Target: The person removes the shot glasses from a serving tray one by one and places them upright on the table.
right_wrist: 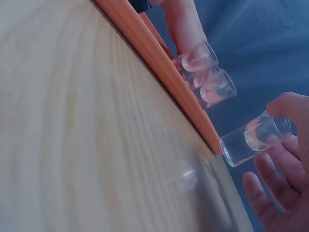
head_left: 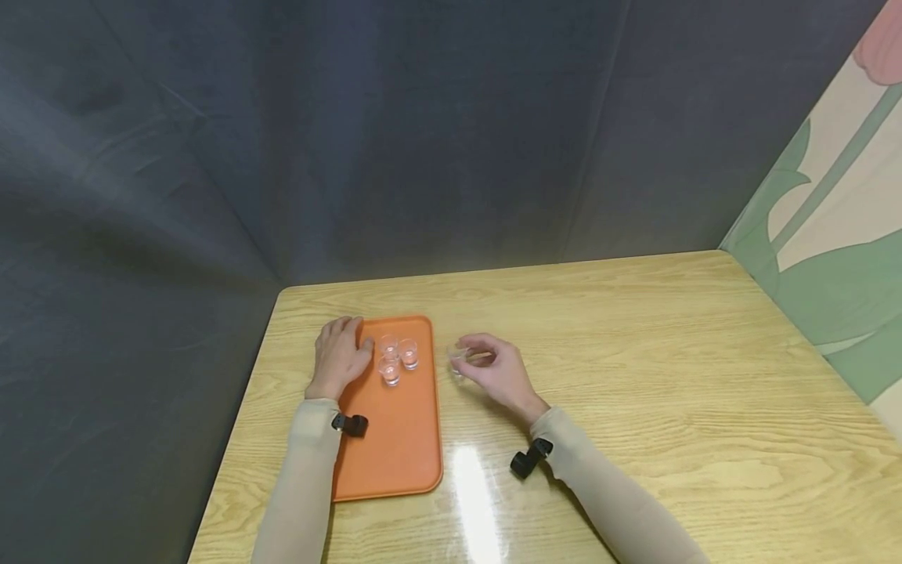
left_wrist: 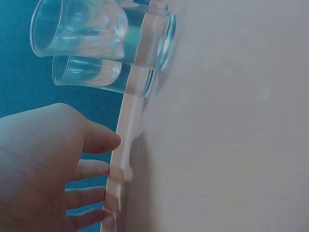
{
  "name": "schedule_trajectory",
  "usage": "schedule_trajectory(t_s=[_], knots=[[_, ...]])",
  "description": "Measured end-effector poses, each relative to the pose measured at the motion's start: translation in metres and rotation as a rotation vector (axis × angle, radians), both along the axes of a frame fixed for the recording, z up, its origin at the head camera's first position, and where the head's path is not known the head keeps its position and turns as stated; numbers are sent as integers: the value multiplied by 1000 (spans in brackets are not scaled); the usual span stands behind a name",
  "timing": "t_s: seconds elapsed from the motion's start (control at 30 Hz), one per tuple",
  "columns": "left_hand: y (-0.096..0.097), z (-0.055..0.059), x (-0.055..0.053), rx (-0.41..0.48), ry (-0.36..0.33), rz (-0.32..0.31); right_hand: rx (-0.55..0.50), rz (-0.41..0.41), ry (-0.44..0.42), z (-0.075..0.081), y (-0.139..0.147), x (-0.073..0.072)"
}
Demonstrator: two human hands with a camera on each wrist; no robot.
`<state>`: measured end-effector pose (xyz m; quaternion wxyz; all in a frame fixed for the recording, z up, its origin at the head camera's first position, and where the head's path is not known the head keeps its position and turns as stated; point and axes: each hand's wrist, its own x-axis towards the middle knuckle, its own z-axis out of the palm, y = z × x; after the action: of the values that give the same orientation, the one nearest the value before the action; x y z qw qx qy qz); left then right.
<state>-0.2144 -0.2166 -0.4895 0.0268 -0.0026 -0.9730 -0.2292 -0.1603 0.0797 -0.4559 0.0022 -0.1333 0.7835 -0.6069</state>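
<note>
Thumb and forefinger of the right hand [head_left: 499,372] pinch a small clear glass [right_wrist: 256,137] near its rim, while the other fingers spread loosely below it. That glass is just beside the right long edge of an orange tray [head_left: 395,446], outside it; whether its thick base touches the wooden table [head_left: 634,376] is hard to tell. In the right wrist view the glass tapers from a wider mouth to a narrower base, and its rounded inner bottom shows through the wall.

On the tray, toward the far end, three matching glasses [head_left: 390,371] stand upright in a tight cluster, one nearer the person and two behind, with the near part of the tray bare. Left of them, the left hand [head_left: 340,356] lies at the tray's left edge, holding nothing; its fingers are relaxed and slightly apart, the tips at the rim, and the thumb points toward the cluster without reaching it.

Both forearms wear pale long sleeves [head_left: 296,478], each with a small black device [head_left: 351,425] strapped at the wrist. A bright streak of reflected light [head_left: 474,501] falls on the tabletop to the right of the tray's near corner. Dark cloth [head_left: 451,141] hangs behind and to the left, and a flower-patterned panel [head_left: 838,219] borders the right side.
</note>
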Motion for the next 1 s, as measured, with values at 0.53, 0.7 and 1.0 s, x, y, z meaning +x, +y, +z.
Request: schedule_trajectory(t_s=[0.53, 0.7, 1.0], knots=[[-1, -1, 1, 7, 2, 12, 39, -121, 32, -41, 52, -24], [-1, -2, 0, 7, 5, 11, 68, -150, 53, -43, 67, -24], [-1, -3, 0, 12, -10, 21, 98, -192, 44, -39, 97, -20]])
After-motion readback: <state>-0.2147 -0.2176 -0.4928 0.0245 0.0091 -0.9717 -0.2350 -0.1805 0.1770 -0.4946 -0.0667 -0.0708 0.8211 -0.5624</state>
